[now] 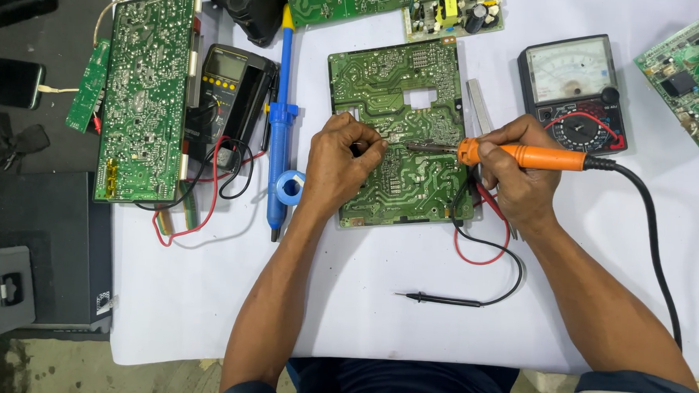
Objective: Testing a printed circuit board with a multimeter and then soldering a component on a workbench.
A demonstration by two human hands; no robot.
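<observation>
A green circuit board (401, 89) lies solder side up in the middle of the white sheet (359, 330). My right hand (515, 180) grips an orange-handled soldering iron (540, 157), its metal tip pointing left onto the board near the centre. My left hand (341, 166) rests on the board's left part, fingers closed and pinched just left of the iron's tip; whether it holds solder wire I cannot tell. The iron's black cord (654, 233) runs off to the right.
A blue desoldering pump (280, 123) and a solder reel (290, 188) lie left of the board. A yellow-black digital multimeter (228, 97) and a long green board (146, 93) sit farther left. An analog meter (574, 88) stands upper right; a black probe (439, 299) lies near me.
</observation>
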